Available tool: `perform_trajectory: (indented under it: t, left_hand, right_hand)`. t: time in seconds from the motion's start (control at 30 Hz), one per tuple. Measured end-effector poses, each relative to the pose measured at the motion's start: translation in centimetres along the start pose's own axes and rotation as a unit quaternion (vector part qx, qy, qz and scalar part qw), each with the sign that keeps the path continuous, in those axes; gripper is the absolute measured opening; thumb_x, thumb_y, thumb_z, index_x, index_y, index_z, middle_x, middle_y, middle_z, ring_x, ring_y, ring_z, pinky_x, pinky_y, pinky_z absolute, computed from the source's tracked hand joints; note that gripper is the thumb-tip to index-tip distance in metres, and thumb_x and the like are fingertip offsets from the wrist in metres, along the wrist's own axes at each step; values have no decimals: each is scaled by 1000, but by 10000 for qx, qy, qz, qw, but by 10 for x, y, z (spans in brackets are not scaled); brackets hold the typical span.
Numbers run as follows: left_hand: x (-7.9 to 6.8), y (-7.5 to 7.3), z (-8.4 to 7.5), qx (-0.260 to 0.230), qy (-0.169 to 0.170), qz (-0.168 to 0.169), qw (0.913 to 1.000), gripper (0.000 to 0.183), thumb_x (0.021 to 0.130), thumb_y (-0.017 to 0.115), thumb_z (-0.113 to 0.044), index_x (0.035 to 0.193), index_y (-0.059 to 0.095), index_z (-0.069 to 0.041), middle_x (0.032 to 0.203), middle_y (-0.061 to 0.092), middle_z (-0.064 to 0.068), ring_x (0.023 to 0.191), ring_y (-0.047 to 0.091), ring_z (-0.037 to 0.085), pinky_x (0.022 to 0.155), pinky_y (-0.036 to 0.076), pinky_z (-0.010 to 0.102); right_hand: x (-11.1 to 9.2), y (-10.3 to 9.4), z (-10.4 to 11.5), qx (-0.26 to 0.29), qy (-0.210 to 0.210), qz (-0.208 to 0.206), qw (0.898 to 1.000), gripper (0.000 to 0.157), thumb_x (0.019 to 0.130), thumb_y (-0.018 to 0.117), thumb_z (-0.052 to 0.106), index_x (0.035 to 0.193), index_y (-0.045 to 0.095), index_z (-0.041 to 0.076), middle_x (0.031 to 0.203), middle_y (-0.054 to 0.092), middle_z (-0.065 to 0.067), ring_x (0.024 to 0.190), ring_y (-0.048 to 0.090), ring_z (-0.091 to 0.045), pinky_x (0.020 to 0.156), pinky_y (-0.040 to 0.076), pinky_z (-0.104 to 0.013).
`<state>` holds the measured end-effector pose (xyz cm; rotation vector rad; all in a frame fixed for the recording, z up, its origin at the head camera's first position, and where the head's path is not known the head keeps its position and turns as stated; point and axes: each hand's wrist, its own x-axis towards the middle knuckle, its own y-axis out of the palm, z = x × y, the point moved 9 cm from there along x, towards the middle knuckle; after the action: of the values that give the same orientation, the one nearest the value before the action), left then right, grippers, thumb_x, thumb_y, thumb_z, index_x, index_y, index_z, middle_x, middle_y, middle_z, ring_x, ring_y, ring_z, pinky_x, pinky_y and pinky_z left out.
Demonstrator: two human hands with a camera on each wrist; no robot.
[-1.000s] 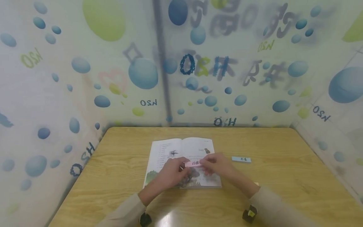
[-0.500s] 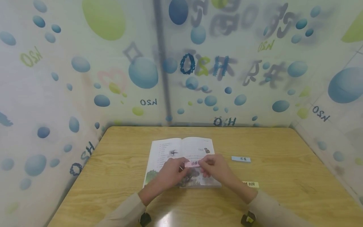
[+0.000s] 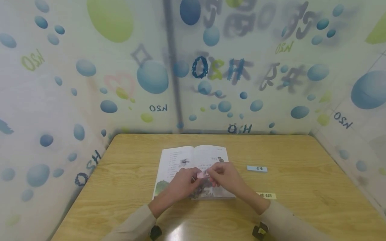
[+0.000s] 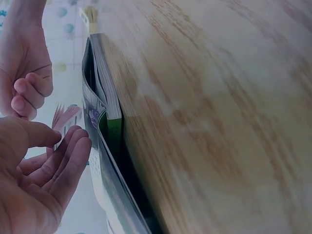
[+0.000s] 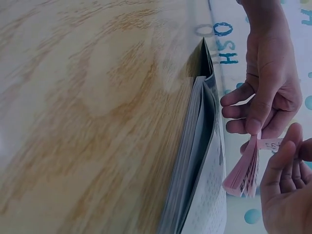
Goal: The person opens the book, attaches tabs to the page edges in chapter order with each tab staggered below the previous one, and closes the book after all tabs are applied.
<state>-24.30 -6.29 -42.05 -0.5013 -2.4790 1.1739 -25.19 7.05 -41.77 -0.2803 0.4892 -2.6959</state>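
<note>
since the earlier frame the person's right hand (image 3: pixel 227 176) has slid a little to the left, closer to the left hand (image 3: pixel 182 183), so its fingers cover more of the writing on a narrow pad of pink paper strips (image 5: pixel 242 175) — in the head view only a short pink patch shows between the hands. the pad is held above the lower part of an open white-paged book (image 3: pixel 208 153) with printed text and pictures, lying on a yellowish wood-grain table (image 3: pixel 301 170). the left hand pinches one end of the pad between thumb and fingers; seen from the right wrist, the loose ends fan downward. the right hand seems to pinch one written pink leaf (image 5: pixel 268 144) that bends away from the fan — its fingertips hide the exact grip. this suggests that leaves are being parted at one end while the left hand steadies the pad. to the right lie a flat light-blue written strip (image 3: pixel 257 168) and, nearer the person, a pale-yellow written strip (image 3: pixel 267 196), its left end behind the right forearm (image 3: pixel 252 200).
</note>
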Motion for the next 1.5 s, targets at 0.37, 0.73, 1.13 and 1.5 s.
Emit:
perform_trajectory:
  t: [0.37, 0.73, 1.13, 1.5]
  left_hand:
    - [1, 3, -2, -178, -28, 158, 9997, 11, 96, 70, -11, 105, 73, -6, 79, 70, -3, 62, 59, 3, 55, 51, 21]
    - [2, 6, 0, -179, 1, 165, 9997, 9, 95, 70, -11, 102, 73, -6, 78, 70, -2, 63, 61, 3, 56, 52, 20]
    - [2, 5, -4, -92, 20, 205, 9997, 6, 95, 70, -12, 91, 67, -9, 70, 62, -9, 54, 55, 4, 48, 48, 21]
    - [-4, -5, -2, -425, -115, 108, 9990, 6, 95, 69, -13, 92, 71, -8, 58, 57, -8, 44, 43, 3, 39, 34, 19]
  right_hand:
    - [0, 3, 8, 115, -243, 186, 9995, 18, 100, 66, 14, 91, 73, 1, 73, 68, -5, 61, 65, -19, 54, 55, -26]
    - [1, 8, 16, 252, -225, 272, 9991, 16, 100, 65, 10, 91, 73, 0, 73, 68, -11, 59, 63, -16, 52, 52, -23]
    - [0, 10, 29, 281, -453, 390, 9978, 15, 100, 64, 7, 91, 71, -3, 70, 66, -3, 58, 62, -18, 51, 51, -24]
    - [-6, -19, 39, 161, -523, 185, 9983, 16, 101, 66, 15, 95, 73, 1, 71, 65, -5, 59, 63, -22, 53, 54, -30]
